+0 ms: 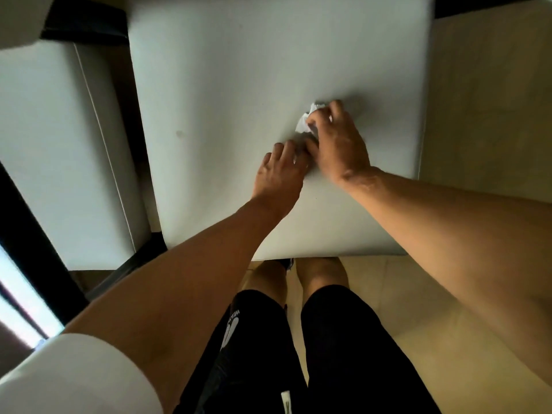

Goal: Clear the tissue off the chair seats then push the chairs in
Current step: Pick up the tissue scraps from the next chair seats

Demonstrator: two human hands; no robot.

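Note:
A pale grey padded chair seat [233,85] fills the middle of the head view, seen from above. On its right half lies a crumpled white tissue [306,121]. My right hand [334,141] lies over the tissue with its fingers curled onto it. Just to the left and nearer, my left hand [283,171] rests on the seat, its fingertips bent down next to the right thumb. A small pale scrap shows at those fingertips; I cannot tell if the left hand holds it.
A second pale chair seat [53,150] stands at the left, with a dark gap and black frame [131,258] between the two. Beige tiled floor [484,100] runs along the right and under my legs [322,339]. A dark table edge crosses the lower left.

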